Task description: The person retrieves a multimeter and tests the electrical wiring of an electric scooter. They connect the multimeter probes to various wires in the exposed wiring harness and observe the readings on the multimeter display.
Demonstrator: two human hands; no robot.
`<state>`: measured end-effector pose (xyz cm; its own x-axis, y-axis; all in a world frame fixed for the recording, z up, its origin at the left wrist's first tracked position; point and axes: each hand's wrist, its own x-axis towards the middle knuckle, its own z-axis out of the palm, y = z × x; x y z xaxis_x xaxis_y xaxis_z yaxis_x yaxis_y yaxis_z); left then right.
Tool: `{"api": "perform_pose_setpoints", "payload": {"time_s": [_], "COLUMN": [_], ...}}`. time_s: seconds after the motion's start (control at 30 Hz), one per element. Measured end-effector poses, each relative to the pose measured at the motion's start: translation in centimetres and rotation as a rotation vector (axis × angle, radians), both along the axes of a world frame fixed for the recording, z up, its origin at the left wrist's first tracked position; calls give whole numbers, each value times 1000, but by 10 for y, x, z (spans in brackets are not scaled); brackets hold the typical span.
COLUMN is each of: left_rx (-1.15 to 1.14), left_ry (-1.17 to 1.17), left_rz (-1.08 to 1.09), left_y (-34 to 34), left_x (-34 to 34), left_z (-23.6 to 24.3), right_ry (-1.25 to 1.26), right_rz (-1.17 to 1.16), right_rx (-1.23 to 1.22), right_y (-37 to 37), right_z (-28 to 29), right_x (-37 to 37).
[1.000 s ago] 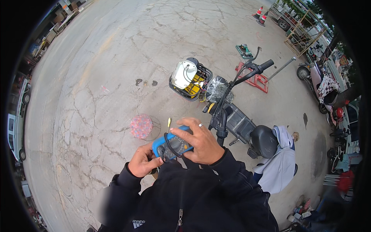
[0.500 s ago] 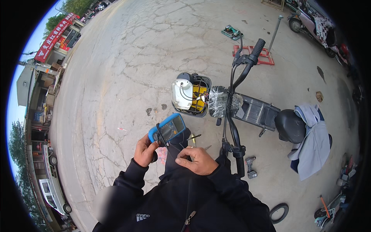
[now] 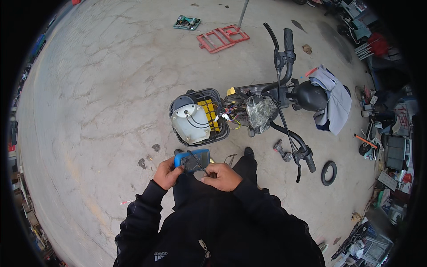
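Note:
My left hand (image 3: 167,173) is closed round the left end of a blue multimeter (image 3: 204,157), thumb on its front. Close to the meter's right end, my right hand (image 3: 224,178) pinches a thin black test lead (image 3: 199,163) that crosses the meter's face. Just beyond is an electric bike's front basket (image 3: 226,133). A white plastic cover (image 3: 190,132) lies in it beside yellow parts (image 3: 207,107). Loose coloured wires (image 3: 233,118) with white connectors hang out between the basket and the clear-wrapped handlebar centre (image 3: 261,113).
The handlebar (image 3: 289,44) reaches across the right side. A black helmet (image 3: 309,95) and grey jacket (image 3: 336,104) lie on the bike. On the concrete are a cordless drill (image 3: 282,150), a tyre (image 3: 328,173), a red metal frame (image 3: 222,39) and a green toolbox (image 3: 187,22).
My view has turned, so the bike and floor items appear shifted. The multimeter sits more level, and my right hand has moved closer to it.

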<state>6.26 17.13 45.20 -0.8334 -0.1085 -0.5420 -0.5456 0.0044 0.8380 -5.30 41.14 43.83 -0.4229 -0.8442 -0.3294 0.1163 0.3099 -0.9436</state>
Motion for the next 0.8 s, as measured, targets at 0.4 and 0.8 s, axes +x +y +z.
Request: {"api": "perform_pose_setpoints", "payload": {"time_s": [0.4, 0.8], "left_rx": [97, 648], "left_ry": [21, 104], "left_rz": [-123, 68], "left_y": [-26, -10], "left_x": [1, -25], "left_z": [-50, -294], "right_ry": [-122, -273], "right_rz": [-419, -394], "right_rx": [149, -80], "right_y": [-41, 72], "right_z": [-54, -310], "right_x": [33, -45]}}
